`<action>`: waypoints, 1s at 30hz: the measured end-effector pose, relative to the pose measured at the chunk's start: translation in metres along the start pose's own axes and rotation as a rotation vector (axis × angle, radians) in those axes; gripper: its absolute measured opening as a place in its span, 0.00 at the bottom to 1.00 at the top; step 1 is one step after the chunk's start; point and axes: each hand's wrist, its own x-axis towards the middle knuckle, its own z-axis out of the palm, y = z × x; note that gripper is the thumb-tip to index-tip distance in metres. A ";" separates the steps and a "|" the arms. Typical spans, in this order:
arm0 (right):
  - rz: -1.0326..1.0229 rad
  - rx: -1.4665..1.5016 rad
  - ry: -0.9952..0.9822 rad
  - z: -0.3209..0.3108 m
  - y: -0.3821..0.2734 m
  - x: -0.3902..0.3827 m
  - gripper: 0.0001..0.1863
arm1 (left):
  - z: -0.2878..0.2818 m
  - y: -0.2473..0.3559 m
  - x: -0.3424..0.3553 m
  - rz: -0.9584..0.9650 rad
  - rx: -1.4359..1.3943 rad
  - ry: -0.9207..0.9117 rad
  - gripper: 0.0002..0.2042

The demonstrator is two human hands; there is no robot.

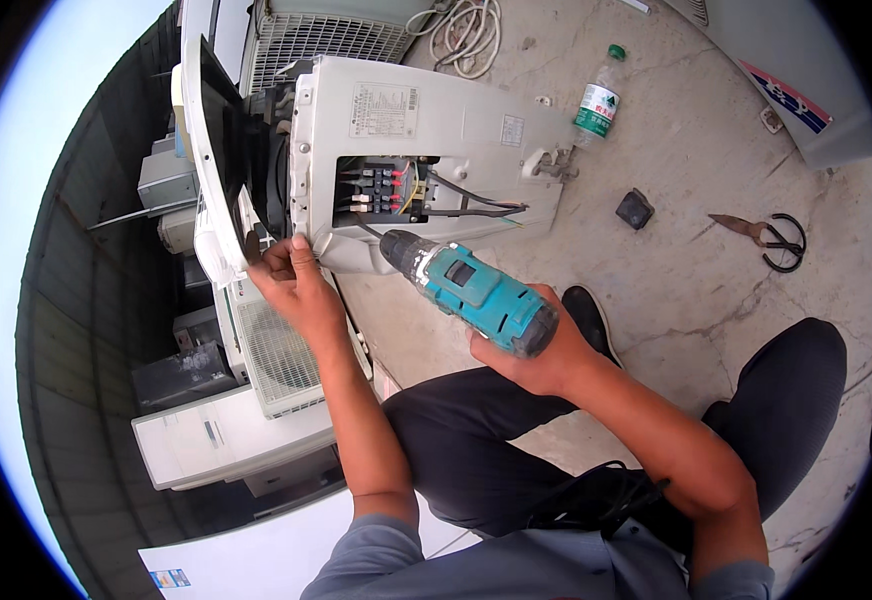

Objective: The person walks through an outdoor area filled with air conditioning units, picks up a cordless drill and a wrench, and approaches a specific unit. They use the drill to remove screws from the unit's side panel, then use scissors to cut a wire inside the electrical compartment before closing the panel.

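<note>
A grey, cracked concrete floor (676,290) spreads beneath everything. On it sits an off-white metal air-conditioner casing (466,105), directly ahead of the person, with a long, curved white panel (207,150) standing along its left end. The left hand (301,290) is at the panel's near end, fingers bent and thumb raised by the casing's corner; whether it pinches anything firmly, I cannot tell.

A loosely coiled off-white cable (468,35) lies past the casing's far side. The right hand (544,358) is wrapped around a teal-and-black cordless drill (486,295), whose dark bit slants toward the lower edge of the casing's rectangular opening (340,180); contact there is unclear.

To the casing's right are a clear plastic bottle with a green cap (599,95) and, farther right, black-handled scissors with brownish blades (764,238). Inside the opening is a dark terminal block with red-tipped wires (381,183). Smallest is a dark, blocky lump (635,209) between bottle and scissors.
</note>
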 end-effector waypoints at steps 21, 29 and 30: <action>-0.221 0.053 0.062 0.013 0.016 0.027 0.10 | -0.001 -0.009 0.005 0.021 -0.180 -0.095 0.33; -0.210 0.035 0.046 0.020 0.014 0.036 0.16 | -0.001 -0.002 0.007 -0.033 -0.127 -0.102 0.36; -0.203 0.039 0.063 0.021 0.013 0.037 0.13 | -0.002 -0.003 0.007 -0.035 -0.113 -0.113 0.36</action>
